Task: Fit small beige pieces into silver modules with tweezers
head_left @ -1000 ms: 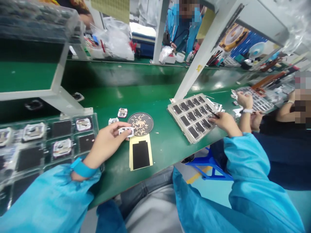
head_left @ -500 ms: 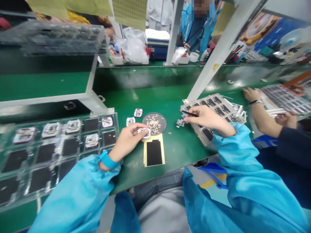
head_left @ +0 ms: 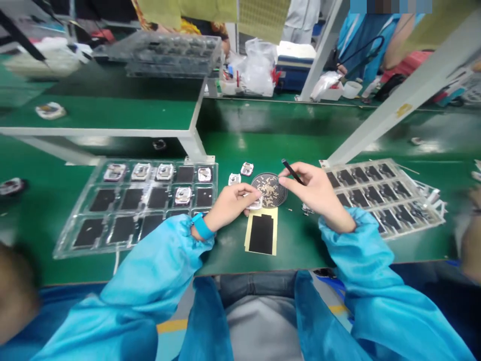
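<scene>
My left hand pinches a small white rounded-square part, partly covered by the fingers, at the near left edge of a round dark mesh dish. Many tiny beige pieces lie in that dish. Over its right side is my right hand, closed on slim black tweezers; their tips are hidden by the hand. Two similar white parts rest on the green bench beyond my left hand. Nearer me lies a yellow sheet with a black rectangle on it.
On the left, a clear compartment tray holds several white parts and black pads. Another tray with black pieces sits right. A raised green shelf and a slanted white post frame the bench. Co-workers show at both sides and behind.
My right hand has come left with the tweezers, from beside the right tray to the dish. My left hand still pinches the white part. The view has swung left.
</scene>
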`<state>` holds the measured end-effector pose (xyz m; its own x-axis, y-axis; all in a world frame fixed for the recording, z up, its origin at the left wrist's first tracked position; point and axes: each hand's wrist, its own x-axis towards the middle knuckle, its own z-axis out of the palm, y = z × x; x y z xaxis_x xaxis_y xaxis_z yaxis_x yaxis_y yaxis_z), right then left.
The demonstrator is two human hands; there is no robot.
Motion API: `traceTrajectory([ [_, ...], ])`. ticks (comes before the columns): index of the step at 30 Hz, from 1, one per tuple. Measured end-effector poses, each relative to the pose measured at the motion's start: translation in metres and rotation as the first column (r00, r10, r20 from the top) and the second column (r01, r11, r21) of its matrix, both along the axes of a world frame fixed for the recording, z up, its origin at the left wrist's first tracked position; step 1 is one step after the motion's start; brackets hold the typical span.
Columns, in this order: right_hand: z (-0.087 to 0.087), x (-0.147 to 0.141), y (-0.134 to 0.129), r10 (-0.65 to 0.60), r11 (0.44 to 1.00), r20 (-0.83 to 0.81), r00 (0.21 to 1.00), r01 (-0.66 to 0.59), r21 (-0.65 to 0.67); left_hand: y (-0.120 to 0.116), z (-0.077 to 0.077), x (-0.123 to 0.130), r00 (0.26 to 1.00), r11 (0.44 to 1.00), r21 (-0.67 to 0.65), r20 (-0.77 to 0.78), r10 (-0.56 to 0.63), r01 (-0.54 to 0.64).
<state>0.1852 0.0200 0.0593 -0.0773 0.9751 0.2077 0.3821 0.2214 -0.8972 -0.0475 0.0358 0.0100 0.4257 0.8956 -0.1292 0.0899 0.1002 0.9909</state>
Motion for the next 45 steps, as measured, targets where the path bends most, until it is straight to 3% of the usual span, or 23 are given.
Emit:
traceTrajectory([
  [7,-0.028,-0.01,-0.008,-0.053,0.964,-0.298,0.953,-0.029,-0.265,-0.003,0.01,0.003,0.998,0.997,-0.081,0.054,0.016,-0.011],
  [11,-0.028,-0.013,-0.011,-0.028,0.917,-0.416,0.909,-0.143,-0.373,-0.003,0.01,0.004,0.996,0.995,-0.094,0.084,0.039,-0.031],
  [17,-0.026,-0.017,-0.017,0.002,0.881,-0.519,0.855,-0.246,-0.403,-0.002,0.008,0.0,0.986,0.996,-0.024,0.139,0.09,-0.088],
  [23,-0.037,-0.031,-0.022,-0.013,0.909,-0.469,0.883,-0.185,-0.373,-0.007,0.006,-0.003,0.983,0.982,0.156,0.169,0.075,-0.102],
  [29,-0.042,-0.037,-0.021,-0.08,0.931,-0.425,0.902,-0.084,-0.356,-0.01,0.004,0.0,0.971,0.985,0.155,0.236,0.04,-0.078],
  [33,-0.042,-0.037,-0.019,-0.108,0.924,-0.46,0.881,-0.081,-0.374,-0.012,0.002,0.0,0.984,0.974,0.211,0.17,0.048,-0.083],
  [39,-0.043,-0.038,-0.019,-0.139,0.9,-0.488,0.862,-0.095,-0.425,-0.015,0.004,0.002,0.992,0.896,0.435,-0.049,0.119,-0.086],
  [43,-0.045,-0.037,-0.019,-0.117,0.887,-0.489,0.864,-0.131,-0.443,-0.015,0.004,0.002,0.986,0.813,0.578,-0.084,0.141,-0.067],
  [45,-0.045,-0.037,-0.02,-0.105,0.914,-0.44,0.892,-0.088,-0.397,-0.015,0.004,0.002,0.984,0.816,0.572,-0.074,0.16,-0.089],
])
